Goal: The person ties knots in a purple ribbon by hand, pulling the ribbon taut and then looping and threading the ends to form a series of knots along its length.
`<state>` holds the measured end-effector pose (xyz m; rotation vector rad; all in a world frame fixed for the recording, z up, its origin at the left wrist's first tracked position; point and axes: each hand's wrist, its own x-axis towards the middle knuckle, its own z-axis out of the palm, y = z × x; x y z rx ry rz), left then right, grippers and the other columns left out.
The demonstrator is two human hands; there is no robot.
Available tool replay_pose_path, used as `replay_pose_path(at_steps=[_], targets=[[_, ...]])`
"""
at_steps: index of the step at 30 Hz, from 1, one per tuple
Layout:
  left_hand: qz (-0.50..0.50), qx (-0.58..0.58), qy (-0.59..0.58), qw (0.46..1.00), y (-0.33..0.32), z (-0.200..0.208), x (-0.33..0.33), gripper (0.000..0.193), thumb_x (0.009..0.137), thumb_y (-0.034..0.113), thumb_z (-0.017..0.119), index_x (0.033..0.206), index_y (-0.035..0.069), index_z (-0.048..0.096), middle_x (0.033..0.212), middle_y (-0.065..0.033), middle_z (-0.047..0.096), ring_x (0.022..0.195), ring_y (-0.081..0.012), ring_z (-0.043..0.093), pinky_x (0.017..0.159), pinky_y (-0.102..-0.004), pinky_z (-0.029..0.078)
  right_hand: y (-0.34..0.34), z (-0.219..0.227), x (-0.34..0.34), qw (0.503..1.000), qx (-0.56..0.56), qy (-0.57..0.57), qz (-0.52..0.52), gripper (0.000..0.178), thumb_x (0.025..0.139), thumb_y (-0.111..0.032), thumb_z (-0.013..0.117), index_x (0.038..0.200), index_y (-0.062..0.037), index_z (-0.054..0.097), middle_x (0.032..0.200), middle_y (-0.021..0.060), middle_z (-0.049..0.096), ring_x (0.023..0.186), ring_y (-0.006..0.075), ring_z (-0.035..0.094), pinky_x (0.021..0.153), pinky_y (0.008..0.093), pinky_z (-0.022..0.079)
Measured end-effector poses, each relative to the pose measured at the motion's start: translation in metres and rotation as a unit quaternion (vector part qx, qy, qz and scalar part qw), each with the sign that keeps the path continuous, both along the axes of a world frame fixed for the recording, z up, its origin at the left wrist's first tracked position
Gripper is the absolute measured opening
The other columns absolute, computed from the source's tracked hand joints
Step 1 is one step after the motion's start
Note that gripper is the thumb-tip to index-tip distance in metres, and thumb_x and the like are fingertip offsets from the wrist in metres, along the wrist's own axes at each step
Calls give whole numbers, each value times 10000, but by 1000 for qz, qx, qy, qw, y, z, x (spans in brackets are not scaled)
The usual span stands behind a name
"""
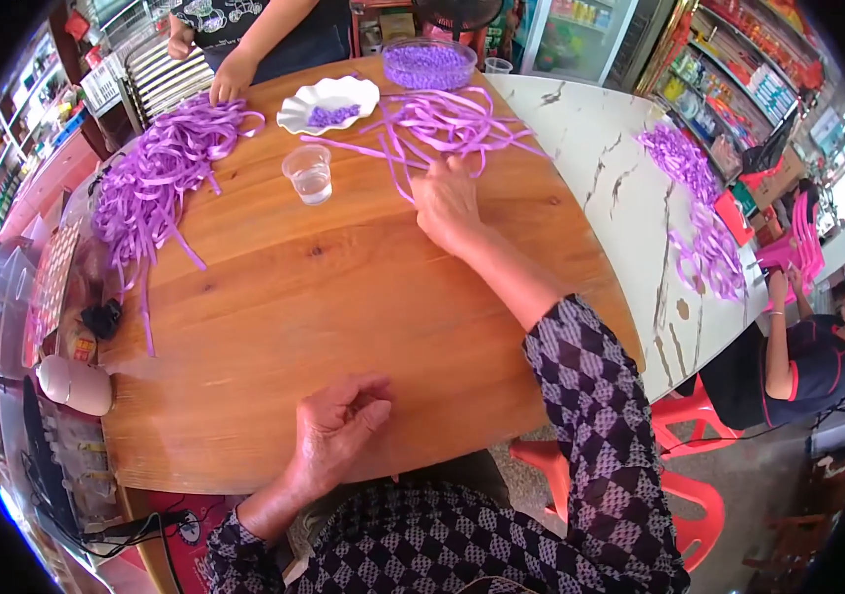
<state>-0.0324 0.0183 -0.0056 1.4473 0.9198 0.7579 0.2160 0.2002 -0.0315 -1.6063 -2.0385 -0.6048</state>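
Note:
My right hand (pixel 445 206) stretches across the wooden table, its bent fingers closed on the edge of a loose bunch of purple ribbons (pixel 452 121). The exact strand under the fingertips is partly hidden. Close to the table's front edge rests my left hand (pixel 338 436), fingers curled in with the thumb against them; nothing shows in it. A clear plastic cup (pixel 312 178) stands left of my right hand. Beyond it, a white wavy-rimmed dish (pixel 296 115) holds small purple beads (pixel 333 116).
A larger ribbon heap (pixel 160 168) hangs over the table's left side, touched by another person's hand (pixel 233 76). A clear bowl of purple beads (pixel 428 67) stands at the far edge. More ribbons (pixel 685 168) lie on the white marbled table (pixel 620 228), where another person sits at right.

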Motion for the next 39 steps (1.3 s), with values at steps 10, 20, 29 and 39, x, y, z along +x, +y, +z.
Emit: replay_pose_path(at_steps=[10,20,29,39], targets=[[65,-211,-109,969,13,6,11,262,873,209,570,959,-34,618,775,-25,627,586,-42,506,454,-167,325,-182,14,-74,940,-49,199,274,133,604,-44,624,702,-39,536,738,85,488,659,253,476,544,347,410],[120,-224,-202,946,19,9,20,211,873,155,557,870,-49,611,789,-68,609,687,-116,539,661,-242,438,-207,12,-82,956,50,161,239,235,547,-25,598,775,25,568,878,114,561,663,226,490,554,310,407],[125,-167,-197,958,15,27,5,199,906,195,513,908,16,598,631,-23,567,486,-55,454,438,-181,328,-231,19,-76,875,-183,353,275,151,713,20,598,861,3,616,915,106,590,750,208,562,637,266,457],[-6,-97,-17,995,-8,25,11,177,881,144,563,905,-18,629,588,48,484,525,-13,385,485,-164,307,-199,37,-54,847,-153,399,316,116,763,2,645,877,20,642,831,60,627,756,115,554,613,215,433]])
